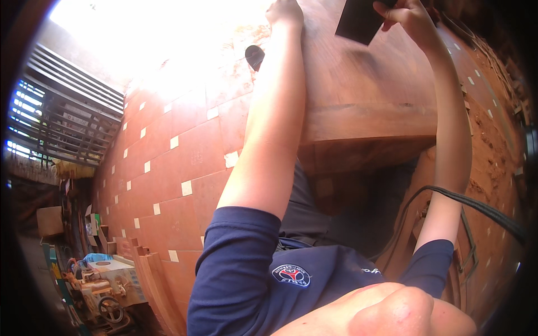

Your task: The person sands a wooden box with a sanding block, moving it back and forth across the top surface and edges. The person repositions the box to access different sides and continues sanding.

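A large brown wooden piece [370, 120] with a smooth top and a squared near edge lies in front of me. My right hand [406, 18] pinches a black rectangular sheet [358, 23] between thumb and fingers, over the far right of the wood. The sheet looks flat and stiff; its upper part runs out of view. My left hand [286, 12] is at the top edge beside the wood's left side, its fingers curled. Glare and the frame's edge hide what those fingers hold, if anything. A small dark rounded object [255, 56] shows beside my left forearm.
Red floor tiles [168, 196] with small pale squares spread to the left. A slatted metal gate [67, 106] stands far left, with a dusty machine with a handwheel [109, 285] and wooden boards [154, 285] below it. A black cable [476, 204] crosses my right arm. Wood dust [487, 145] lies right.
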`<state>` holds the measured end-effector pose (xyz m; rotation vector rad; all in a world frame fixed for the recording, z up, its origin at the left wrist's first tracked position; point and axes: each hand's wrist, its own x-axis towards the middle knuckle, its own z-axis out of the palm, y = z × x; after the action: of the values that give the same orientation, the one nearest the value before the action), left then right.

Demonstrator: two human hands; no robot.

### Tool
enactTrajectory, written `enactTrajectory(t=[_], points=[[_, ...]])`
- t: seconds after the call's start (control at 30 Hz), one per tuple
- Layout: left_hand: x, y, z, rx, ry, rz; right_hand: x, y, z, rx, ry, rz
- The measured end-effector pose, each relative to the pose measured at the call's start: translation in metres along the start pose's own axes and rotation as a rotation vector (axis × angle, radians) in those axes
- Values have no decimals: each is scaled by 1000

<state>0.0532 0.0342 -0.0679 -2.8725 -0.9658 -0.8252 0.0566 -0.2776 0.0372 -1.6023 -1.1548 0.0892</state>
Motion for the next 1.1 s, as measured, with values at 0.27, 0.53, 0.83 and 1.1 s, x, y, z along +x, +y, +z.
enactTrajectory(t=[0.27,0.53,0.83,1.1], points=[[-4,0,1,-55,60,44,8,68,-10,-953,420,-9],[-5,-6,2,-12,66,9,-7,-5,48,-799,-18,-113],[1,15,5,27,93,17,-8,9,-34,103,-443,-13],[-11,10,-4,-119,30,5,6,36,2,-770,350,-162]])
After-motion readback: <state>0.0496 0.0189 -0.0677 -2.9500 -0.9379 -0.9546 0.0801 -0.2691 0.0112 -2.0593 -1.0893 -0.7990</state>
